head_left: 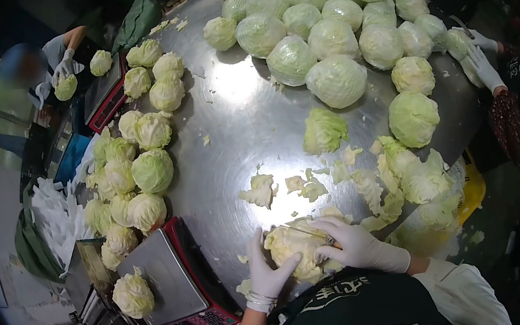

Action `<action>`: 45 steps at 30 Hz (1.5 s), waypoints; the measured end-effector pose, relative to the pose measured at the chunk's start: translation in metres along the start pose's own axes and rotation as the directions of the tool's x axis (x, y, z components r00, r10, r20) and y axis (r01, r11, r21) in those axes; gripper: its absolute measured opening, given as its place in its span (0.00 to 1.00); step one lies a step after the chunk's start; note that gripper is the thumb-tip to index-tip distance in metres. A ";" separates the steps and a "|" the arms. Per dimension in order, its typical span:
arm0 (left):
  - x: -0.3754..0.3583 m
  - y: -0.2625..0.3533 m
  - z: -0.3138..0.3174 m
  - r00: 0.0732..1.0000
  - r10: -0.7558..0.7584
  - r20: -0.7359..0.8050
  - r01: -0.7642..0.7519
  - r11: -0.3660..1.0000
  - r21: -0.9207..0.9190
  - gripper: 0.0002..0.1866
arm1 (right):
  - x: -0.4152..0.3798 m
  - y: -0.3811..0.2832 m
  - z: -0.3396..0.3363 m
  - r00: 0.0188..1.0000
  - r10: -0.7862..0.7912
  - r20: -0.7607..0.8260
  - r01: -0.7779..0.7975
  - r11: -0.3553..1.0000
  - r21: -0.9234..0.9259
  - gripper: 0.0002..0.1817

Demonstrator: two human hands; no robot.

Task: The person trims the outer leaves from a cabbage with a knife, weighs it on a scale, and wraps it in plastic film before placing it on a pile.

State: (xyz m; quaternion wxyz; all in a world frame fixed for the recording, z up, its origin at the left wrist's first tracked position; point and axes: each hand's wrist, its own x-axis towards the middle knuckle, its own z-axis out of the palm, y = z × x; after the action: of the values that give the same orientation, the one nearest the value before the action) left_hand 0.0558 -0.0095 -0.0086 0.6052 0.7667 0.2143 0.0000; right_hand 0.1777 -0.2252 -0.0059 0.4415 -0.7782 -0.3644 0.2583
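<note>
At the near edge of the metal table, a pale, trimmed cabbage (294, 243) sits between my two white-gloved hands. My left hand (268, 270) cups its left side, thumb across the front. My right hand (355, 244) is closed on a small knife (309, 230), whose blade lies over the top of the cabbage; part of the handle is hidden by the fingers. Loose outer leaves lie just beyond, among them a torn leaf (259, 191) and a larger green leaf piece (324, 130).
Wrapped cabbages (330, 41) are heaped at the far side. Bare cabbages (119, 177) line the left edge beside a red scale (168, 277) bearing one cabbage (132, 294). Leaf scraps (424, 178) pile at right above a yellow container (472, 188). Co-workers' gloved hands (482, 62) show around the table.
</note>
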 end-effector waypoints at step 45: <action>-0.015 -0.038 0.063 0.939 -0.029 -0.344 -0.110 0.920 -0.376 0.49 | -0.008 0.051 0.010 0.925 0.341 0.166 -0.366 0.916 0.162 0.29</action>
State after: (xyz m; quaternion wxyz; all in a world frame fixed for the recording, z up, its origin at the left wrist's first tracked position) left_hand 0.0461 -0.0663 -0.0568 0.6989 0.6234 0.2957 0.1886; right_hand 0.1830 -0.2442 -0.0545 0.4342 -0.7664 -0.2200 0.4193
